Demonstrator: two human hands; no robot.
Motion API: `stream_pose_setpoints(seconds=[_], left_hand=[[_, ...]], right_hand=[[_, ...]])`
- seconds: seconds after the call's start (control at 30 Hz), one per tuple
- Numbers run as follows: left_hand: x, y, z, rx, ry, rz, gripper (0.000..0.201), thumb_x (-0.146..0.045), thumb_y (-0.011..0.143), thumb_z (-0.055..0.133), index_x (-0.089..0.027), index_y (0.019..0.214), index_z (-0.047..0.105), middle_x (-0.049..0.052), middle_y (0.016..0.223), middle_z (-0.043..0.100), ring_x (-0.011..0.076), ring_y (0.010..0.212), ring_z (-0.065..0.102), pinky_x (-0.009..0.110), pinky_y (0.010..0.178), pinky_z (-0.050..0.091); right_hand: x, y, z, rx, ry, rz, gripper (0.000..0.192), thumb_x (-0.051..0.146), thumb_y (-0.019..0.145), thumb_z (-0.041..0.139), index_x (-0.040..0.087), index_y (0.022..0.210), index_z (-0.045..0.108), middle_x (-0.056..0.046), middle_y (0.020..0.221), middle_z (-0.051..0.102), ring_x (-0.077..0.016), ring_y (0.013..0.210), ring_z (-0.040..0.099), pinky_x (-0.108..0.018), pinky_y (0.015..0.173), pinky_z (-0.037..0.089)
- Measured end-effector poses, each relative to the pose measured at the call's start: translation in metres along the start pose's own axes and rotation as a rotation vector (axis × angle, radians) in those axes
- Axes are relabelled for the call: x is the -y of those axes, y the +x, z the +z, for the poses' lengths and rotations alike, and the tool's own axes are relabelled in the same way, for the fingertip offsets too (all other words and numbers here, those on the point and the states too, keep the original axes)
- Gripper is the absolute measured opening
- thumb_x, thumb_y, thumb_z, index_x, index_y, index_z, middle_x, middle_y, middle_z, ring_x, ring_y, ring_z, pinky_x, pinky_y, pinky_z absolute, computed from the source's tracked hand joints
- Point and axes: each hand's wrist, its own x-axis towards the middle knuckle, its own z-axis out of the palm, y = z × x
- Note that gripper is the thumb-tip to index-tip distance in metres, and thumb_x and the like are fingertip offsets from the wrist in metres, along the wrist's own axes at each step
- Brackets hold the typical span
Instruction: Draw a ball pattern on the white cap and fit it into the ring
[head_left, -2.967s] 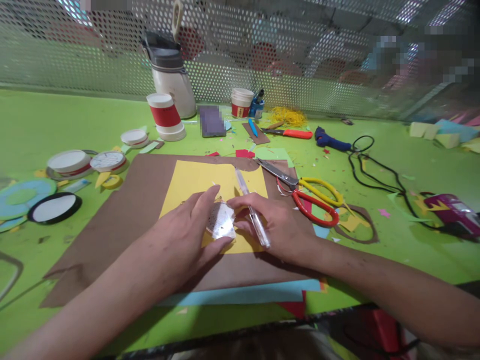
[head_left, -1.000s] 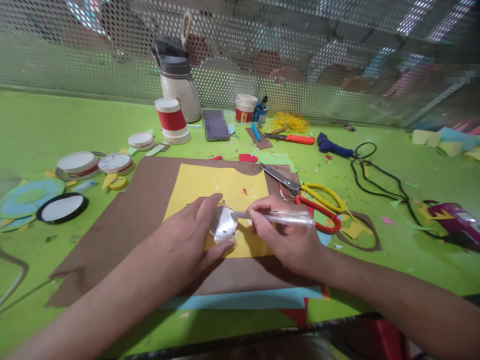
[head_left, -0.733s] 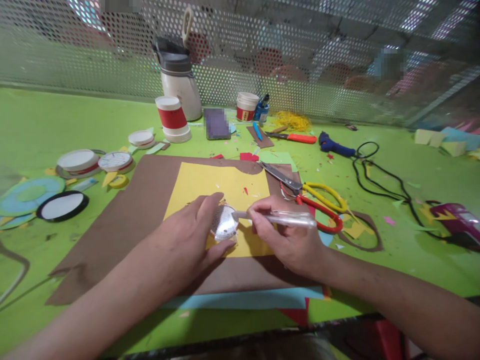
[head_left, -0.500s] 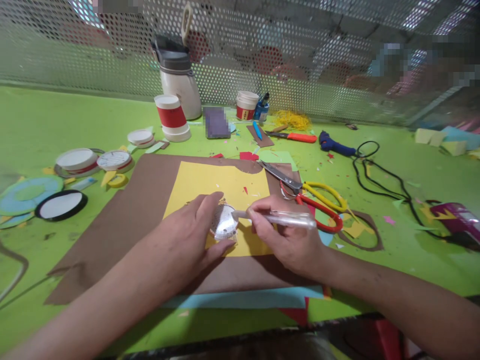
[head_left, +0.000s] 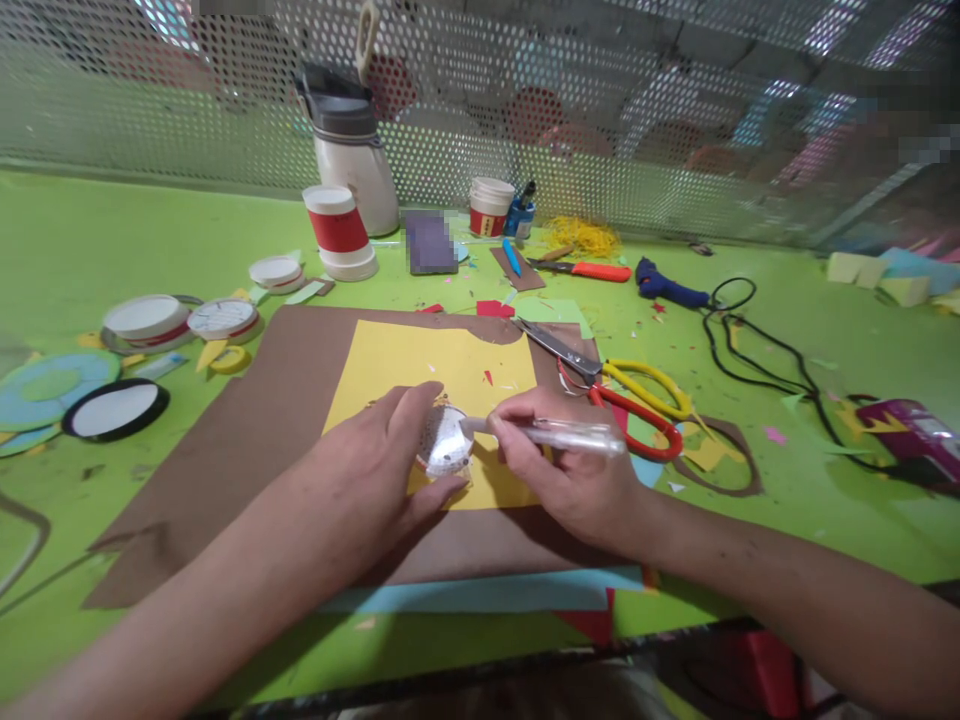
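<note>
My left hand [head_left: 375, 455] curves round a small shiny round disc [head_left: 450, 438], thumb at its near side and fingers at its far side. White and glossy on top, the disc has dark specks near its rim and rests on a yellow paper sheet [head_left: 420, 350]. In my right hand [head_left: 551, 465] is a clear-barrelled pen [head_left: 581, 436], pinched near its front end. Its tip points left and meets the disc's right edge; whether it touches the disc or the paper, I cannot tell. Beneath the yellow sheet lies brown paper [head_left: 292, 400].
Scissors with red and yellow handles [head_left: 600, 375] lie just beyond my right hand. Farther right are a blue glue gun [head_left: 671, 287] and its black cord. Round white lids [head_left: 146, 318] sit at left. A red-and-white cup [head_left: 339, 235] and a jug [head_left: 356, 165] stand behind.
The view has shifted very slightly. Both hands, the disc and the pen keep nearly the same pose.
</note>
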Motion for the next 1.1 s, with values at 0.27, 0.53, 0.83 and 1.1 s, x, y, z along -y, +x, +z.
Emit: stream_pose_setpoints(seconds=[0.27,0.53,0.83,1.1], left_hand=[[-0.0022,0.0021,-0.0047,0.033,-0.020,-0.011,0.052,-0.042,0.098,0.066,-0.013,0.137,0.049,0.019,0.116,0.075,0.0390,0.101,0.079,0.052,0.086,0.066],[0.0018,0.0013,0.0023,-0.007,-0.019,0.023,0.053,-0.041,0.097,0.067,-0.015,0.138,0.046,0.017,0.116,0.073,0.0374,0.100,0.079,0.050,0.085,0.065],[0.0018,-0.0010,0.0000,0.005,-0.029,0.019,0.049,-0.039,0.098,0.065,-0.019,0.138,0.045,0.014,0.114,0.072,0.0365,0.100,0.078,0.049,0.084,0.064],[-0.0012,0.0022,-0.0032,0.003,-0.021,0.029,0.045,-0.041,0.099,0.064,-0.018,0.133,0.046,0.014,0.109,0.072,0.0353,0.093,0.079,0.048,0.079,0.066]], right_hand=[[0.0004,-0.0024,-0.0003,0.016,-0.016,0.005,0.012,0.020,0.103,0.062,0.021,0.093,0.069,0.000,0.076,0.073,-0.0133,0.065,0.067,-0.025,0.064,0.053],[0.0030,-0.0018,-0.0035,0.042,-0.023,-0.013,0.013,0.021,0.103,0.061,0.020,0.092,0.069,-0.001,0.076,0.073,-0.0132,0.065,0.067,-0.024,0.064,0.053],[0.0068,-0.0021,-0.0066,0.050,-0.019,-0.004,0.014,0.020,0.102,0.060,0.021,0.090,0.067,0.002,0.070,0.069,-0.0112,0.057,0.061,-0.023,0.056,0.049],[0.0084,-0.0022,-0.0070,0.046,-0.008,0.029,0.017,0.020,0.101,0.060,0.021,0.086,0.066,0.004,0.063,0.065,-0.0093,0.051,0.057,-0.022,0.052,0.047]])
